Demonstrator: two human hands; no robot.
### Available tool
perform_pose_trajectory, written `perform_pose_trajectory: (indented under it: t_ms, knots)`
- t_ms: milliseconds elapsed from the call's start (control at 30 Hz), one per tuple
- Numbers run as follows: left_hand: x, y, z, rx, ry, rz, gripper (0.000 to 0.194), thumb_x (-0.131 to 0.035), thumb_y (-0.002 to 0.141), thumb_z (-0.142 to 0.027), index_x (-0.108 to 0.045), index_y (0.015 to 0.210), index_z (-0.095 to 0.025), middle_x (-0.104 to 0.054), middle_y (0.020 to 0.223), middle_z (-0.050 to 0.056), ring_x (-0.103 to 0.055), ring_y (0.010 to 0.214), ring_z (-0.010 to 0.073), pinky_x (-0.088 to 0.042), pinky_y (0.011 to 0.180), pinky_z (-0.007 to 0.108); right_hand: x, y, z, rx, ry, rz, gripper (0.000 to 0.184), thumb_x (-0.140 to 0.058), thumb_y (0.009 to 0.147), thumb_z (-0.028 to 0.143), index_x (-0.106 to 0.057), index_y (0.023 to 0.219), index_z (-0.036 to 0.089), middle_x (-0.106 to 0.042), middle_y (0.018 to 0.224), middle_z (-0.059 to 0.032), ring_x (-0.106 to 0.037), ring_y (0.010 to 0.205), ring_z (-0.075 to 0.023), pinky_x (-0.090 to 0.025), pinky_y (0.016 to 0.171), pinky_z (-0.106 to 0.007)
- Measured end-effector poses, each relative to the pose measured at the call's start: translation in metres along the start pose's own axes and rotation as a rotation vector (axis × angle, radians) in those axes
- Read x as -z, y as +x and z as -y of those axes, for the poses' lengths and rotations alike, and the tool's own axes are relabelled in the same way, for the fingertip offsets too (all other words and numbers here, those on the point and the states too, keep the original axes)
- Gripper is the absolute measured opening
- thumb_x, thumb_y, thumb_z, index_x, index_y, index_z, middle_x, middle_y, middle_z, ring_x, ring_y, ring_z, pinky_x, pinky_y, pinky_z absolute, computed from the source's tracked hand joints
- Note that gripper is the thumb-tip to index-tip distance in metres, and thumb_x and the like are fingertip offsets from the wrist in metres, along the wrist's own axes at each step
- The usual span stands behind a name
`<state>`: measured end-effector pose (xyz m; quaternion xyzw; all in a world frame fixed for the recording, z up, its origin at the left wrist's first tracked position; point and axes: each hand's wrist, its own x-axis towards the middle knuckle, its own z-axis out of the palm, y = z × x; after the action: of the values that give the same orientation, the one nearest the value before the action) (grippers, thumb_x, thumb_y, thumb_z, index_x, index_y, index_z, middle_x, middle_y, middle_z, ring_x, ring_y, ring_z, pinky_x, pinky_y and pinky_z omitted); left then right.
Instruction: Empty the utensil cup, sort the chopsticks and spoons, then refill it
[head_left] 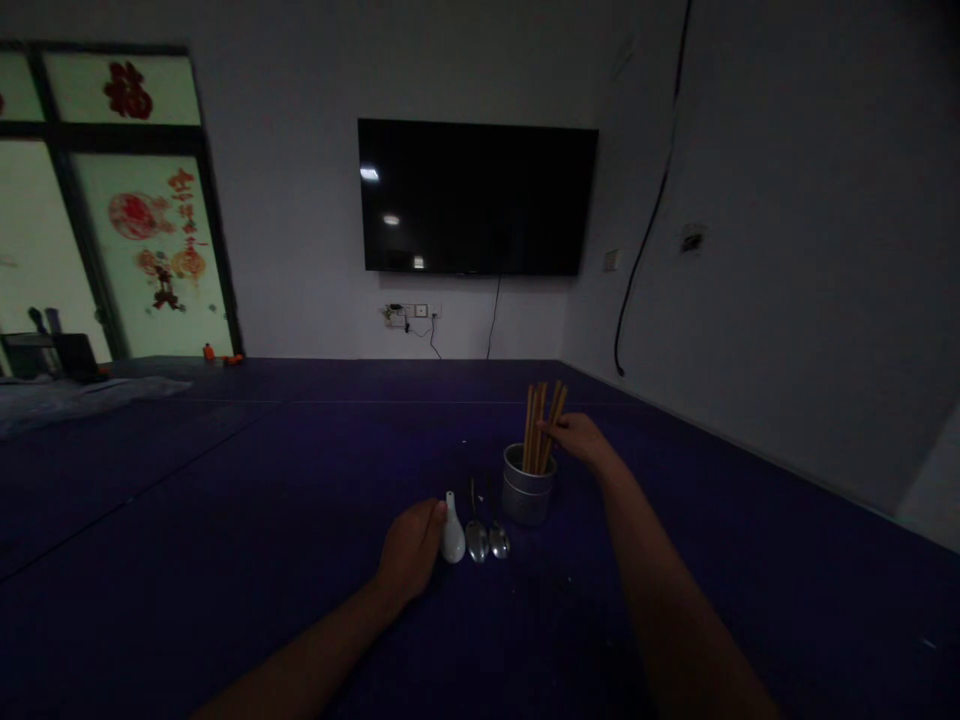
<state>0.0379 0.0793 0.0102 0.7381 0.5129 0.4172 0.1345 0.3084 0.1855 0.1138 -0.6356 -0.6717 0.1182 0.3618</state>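
Observation:
A grey metal cup (pixel 527 497) stands upright with several wooden chopsticks (pixel 535 430) leaning in it. Above its rim, my right hand (pixel 576 438) pinches chopsticks between thumb and fingers; how many is hard to tell. To the left, my left hand (pixel 409 552) rests on the table with curled fingers, its thumb side against a white soup spoon (pixel 453 540). That spoon lies with its handle pointing away from me. Two metal spoons (pixel 477 541) (pixel 499 542) lie beside it, between the white spoon and the cup, their dark handles also pointing away.
Everything stands on a wide dark purple surface (pixel 315 470). Clear plastic sheeting (pixel 82 400) and a dark box (pixel 71 355) are at the far left, with small orange objects (pixel 225 356) near the door. A cable (pixel 643 250) hangs along the right wall.

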Motion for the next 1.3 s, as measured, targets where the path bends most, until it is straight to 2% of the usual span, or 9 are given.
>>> perform_pose_trajectory:
  t_ms: [267,533,667,767,867,967,1067,1167,1300]
  knots:
    - [0.000,0.000,0.000,0.004,0.012,0.011,0.055,-0.014,0.090,-0.056,-0.050,0.068,-0.021,-0.061,0.071,0.004,-0.056,0.069,0.0177,-0.039,0.063,0.027,-0.008,-0.001,-0.005,-0.018,0.079,0.043,0.035,-0.064,0.071,0.044,-0.063,0.053,0.014,-0.057,0.047,-0.0022,-0.053,0.048,-0.0139,-0.036,0.044,-0.022]
    - [0.001,0.001,-0.001,0.003,0.021,0.013,0.055,-0.014,0.091,-0.054,-0.051,0.069,-0.020,-0.061,0.071,0.004,-0.056,0.069,0.0178,-0.039,0.063,0.027,-0.011,-0.004,-0.004,-0.010,0.097,0.078,0.028,-0.066,0.070,0.039,-0.068,0.058,0.014,-0.065,0.060,-0.0047,-0.059,0.060,-0.0167,-0.041,0.054,-0.024]
    - [-0.001,0.002,0.001,0.001,0.064,-0.017,0.052,-0.018,0.092,-0.052,-0.052,0.069,-0.020,-0.061,0.072,0.004,-0.057,0.070,0.0179,-0.039,0.063,0.028,0.004,-0.006,-0.001,-0.001,0.032,0.077,0.032,-0.063,0.072,0.041,-0.067,0.055,0.015,-0.057,0.049,-0.0006,-0.053,0.050,-0.0138,-0.034,0.048,-0.024]
    - [-0.002,0.003,0.005,-0.013,0.119,-0.023,0.046,-0.025,0.091,-0.049,-0.053,0.071,-0.020,-0.061,0.073,0.005,-0.057,0.071,0.0182,-0.040,0.063,0.028,0.021,-0.010,0.003,0.035,-0.161,0.025,0.040,-0.059,0.073,0.050,-0.065,0.051,0.017,-0.050,0.043,0.0014,-0.048,0.046,-0.0129,-0.029,0.047,-0.025]
    - [-0.004,0.005,0.007,-0.058,0.155,-0.050,0.035,-0.035,0.089,-0.044,-0.055,0.075,-0.019,-0.061,0.078,0.006,-0.057,0.077,0.0189,-0.042,0.069,0.030,0.036,-0.018,0.014,0.028,-0.258,-0.065,0.047,-0.053,0.075,0.055,-0.062,0.048,0.018,-0.051,0.044,-0.0005,-0.048,0.045,-0.0131,-0.028,0.047,-0.026]
    - [-0.006,0.006,0.010,-0.130,0.162,-0.075,0.024,-0.044,0.086,-0.038,-0.057,0.080,-0.018,-0.061,0.087,0.007,-0.056,0.086,0.0198,-0.045,0.078,0.034,0.045,-0.026,0.033,0.083,-0.250,-0.078,0.050,-0.048,0.078,0.056,-0.061,0.048,0.018,-0.053,0.045,-0.0017,-0.048,0.044,-0.0131,-0.028,0.046,-0.027]
    - [-0.009,0.006,0.014,-0.196,0.161,-0.079,0.018,-0.052,0.081,-0.033,-0.059,0.089,-0.018,-0.061,0.097,0.007,-0.056,0.094,0.0207,-0.045,0.085,0.037,0.044,-0.035,0.057,0.175,-0.188,-0.008,0.048,-0.047,0.081,0.051,-0.061,0.050,0.017,-0.055,0.047,-0.0027,-0.049,0.046,-0.0131,-0.029,0.047,-0.026]
    - [-0.011,0.005,0.016,-0.220,0.186,-0.057,0.027,-0.059,0.076,-0.033,-0.060,0.099,-0.018,-0.060,0.106,0.009,-0.055,0.101,0.0233,-0.045,0.089,0.041,0.032,-0.043,0.079,0.297,-0.071,0.111,0.038,-0.048,0.083,0.041,-0.065,0.061,0.016,-0.064,0.060,-0.0044,-0.055,0.054,-0.0133,-0.036,0.053,-0.025]
    - [-0.011,0.004,0.014,-0.214,0.226,0.004,0.038,-0.062,0.074,-0.038,-0.063,0.105,-0.017,-0.060,0.114,0.012,-0.055,0.106,0.0265,-0.045,0.091,0.043,0.008,-0.051,0.094,0.460,-0.024,0.311,0.033,-0.049,0.085,0.037,-0.067,0.066,0.015,-0.065,0.063,-0.0045,-0.056,0.056,-0.0130,-0.037,0.053,-0.024]
